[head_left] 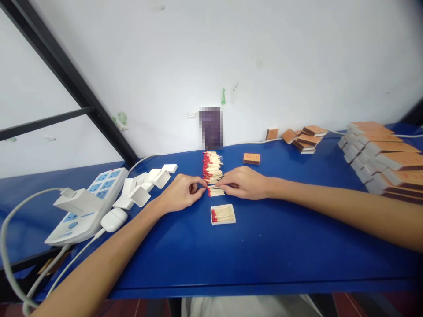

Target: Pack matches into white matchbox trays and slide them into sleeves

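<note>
A pile of red-headed matches point(213, 167) lies on the blue table, heads to the left. Just in front of it is a small separate row of matches point(216, 191). At the head end of this row, my left hand point(183, 191) has its thumb and index finger close together with the other fingers curled. From the opposite side, the fingertips of my right hand point(246, 182) touch the stick ends, so both hands grip the row between them. Nearer to me sits a white matchbox tray point(223, 214) partly filled with matches, touched by neither hand.
Several white empty trays point(140, 187) lie at left beside a power strip point(89, 207) and a white earbud case point(114, 219). An orange matchbox point(251, 158) lies behind my right hand. More boxes point(307, 137) and a large stack point(383, 154) stand at right.
</note>
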